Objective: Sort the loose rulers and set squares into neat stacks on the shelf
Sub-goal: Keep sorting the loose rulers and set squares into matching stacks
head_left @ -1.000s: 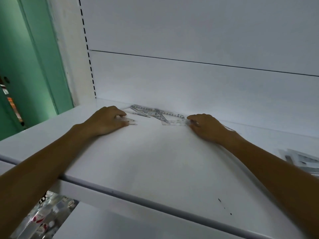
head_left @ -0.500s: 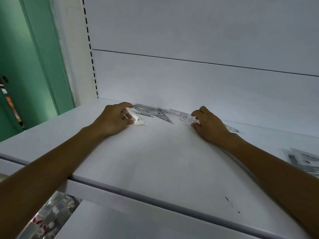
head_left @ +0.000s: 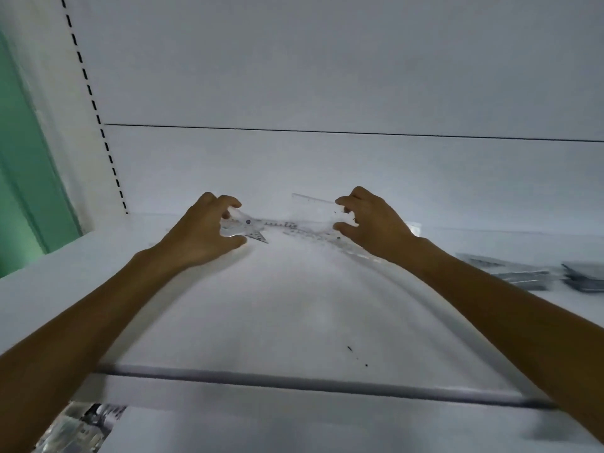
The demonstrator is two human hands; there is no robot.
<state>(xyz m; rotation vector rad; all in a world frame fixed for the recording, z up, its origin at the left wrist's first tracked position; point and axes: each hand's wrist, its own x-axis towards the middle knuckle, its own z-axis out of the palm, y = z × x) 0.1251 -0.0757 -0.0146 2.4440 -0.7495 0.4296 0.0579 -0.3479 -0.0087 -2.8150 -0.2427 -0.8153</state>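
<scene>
Rulers and set squares of clear plastic sit in a loose cluster (head_left: 287, 225) at the 12 o'clock end of the white shelf (head_left: 294, 305), close beneath the back panel (head_left: 327, 76); both bare forearms reach in from 6 o'clock toward it; the left hand (head_left: 202, 237) is at the cluster's 9 o'clock side, fingers curled over the top and thumb underneath, pinching a small set square (head_left: 243, 228) whose printed tip points toward 3 o'clock; the right hand (head_left: 372, 227) is at the 3 o'clock side, fingers and thumb curled with a gap between them, gripping the end of a clear ruler (head_left: 313, 201) whose far edge stands lifted off the shelf and runs toward 9 o'clock; blur hides just how many pieces it holds; a long ruler (head_left: 330, 239) lies flat on the shelf under that hand, slanting from the cluster toward 4 o'clock and passing beneath the wrist; well apart at 3 o'clock of the shelf, a grey pile (head_left: 523, 274) of further pieces lies at the edge of view, too smeared to tell rulers from squares; a few dark specks (head_left: 349, 348) mark the shelf toward 5 o'clock; a slotted upright (head_left: 94, 109) runs up at 10 o'clock, with a green wall (head_left: 26, 191) at 9 o'clock; below the shelf's front lip at 7 o'clock, packaged goods (head_left: 81, 423) show on a lower level
</scene>
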